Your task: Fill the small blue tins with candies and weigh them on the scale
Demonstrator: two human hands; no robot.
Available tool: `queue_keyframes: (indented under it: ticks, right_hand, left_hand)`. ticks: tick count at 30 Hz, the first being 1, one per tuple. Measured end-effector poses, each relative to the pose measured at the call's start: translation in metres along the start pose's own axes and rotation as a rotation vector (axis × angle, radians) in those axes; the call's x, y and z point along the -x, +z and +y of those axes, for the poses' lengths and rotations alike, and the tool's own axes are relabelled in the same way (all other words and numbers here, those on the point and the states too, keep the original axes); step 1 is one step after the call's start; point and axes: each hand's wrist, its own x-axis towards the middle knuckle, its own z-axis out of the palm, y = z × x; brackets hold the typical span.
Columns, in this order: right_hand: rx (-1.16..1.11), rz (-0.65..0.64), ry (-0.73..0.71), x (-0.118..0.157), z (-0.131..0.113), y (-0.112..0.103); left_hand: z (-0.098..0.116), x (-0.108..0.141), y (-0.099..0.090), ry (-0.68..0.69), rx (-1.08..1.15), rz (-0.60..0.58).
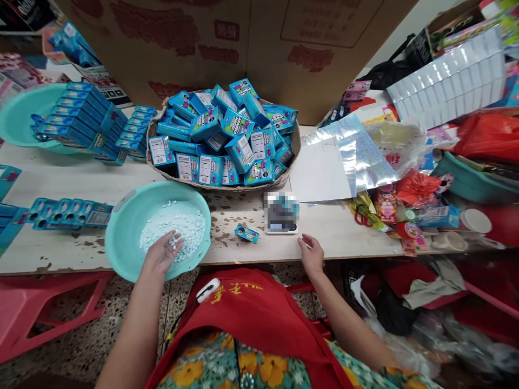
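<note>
Left hand (164, 254): palm up and loosely cupped over the near part of the left basin, with a few small white pieces (190, 237) held in its curled fingers.
Right hand (311, 254): fingers half curled at the table's near edge, just right of the device; whether anything lies inside them cannot be told.
Left basin (119, 237): pale turquoise, on the table (357, 232) near its front edge, many more white pieces spread over its floor.
Single box (247, 233): small and blue, lying between the two hands, a dark round spot toward its left end; opening or window, one cannot tell.
Device (281, 213): white-edged, right of the single box, its top blurred out.
Basket (221, 187): oval, beyond the device and the left basin, heaped with blue printed boxes (245, 127).
Left side: stacked blue packs (87, 121) at the far left, partly over a second turquoise basin (16, 116); a short row of packs (71, 213) nearer.
Far side: a big brown carton (251, 59) standing behind the basket.
Right side: a white sheet (320, 170) overlapping a shiny silver sheet (371, 156), with a red bag (492, 140) farther right.
Near side: the person's red apron (243, 302), below the table's edge.
</note>
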Motion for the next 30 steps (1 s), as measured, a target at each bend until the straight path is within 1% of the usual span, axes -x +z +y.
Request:
queue_keyframes:
  ticks: [8, 15, 21, 25, 30]
  right_hand:
    - [-0.007, 0.003, 0.008, -0.001, 0.002, 0.002]
    - [-0.008, 0.003, 0.01, 0.0, 0.0, 0.003]
    - [-0.019, 0.005, 0.004, 0.001, -0.006, 0.008]
    - [-0.024, 0.002, -0.002, 0.002, -0.011, 0.011]
    - [-0.054, 0.011, -0.032, -0.003, -0.029, 0.014]
  left_hand:
    - [0.0, -0.004, 0.006, -0.006, -0.011, -0.012]
    - [0.0, 0.0, 0.007, -0.02, -0.026, -0.023]
    - [0.006, 0.003, 0.001, -0.029, -0.031, -0.037]
    - [0.006, 0.001, -0.005, -0.014, -0.013, -0.003]
    - [0.004, -0.002, -0.018, 0.02, -0.03, 0.006]
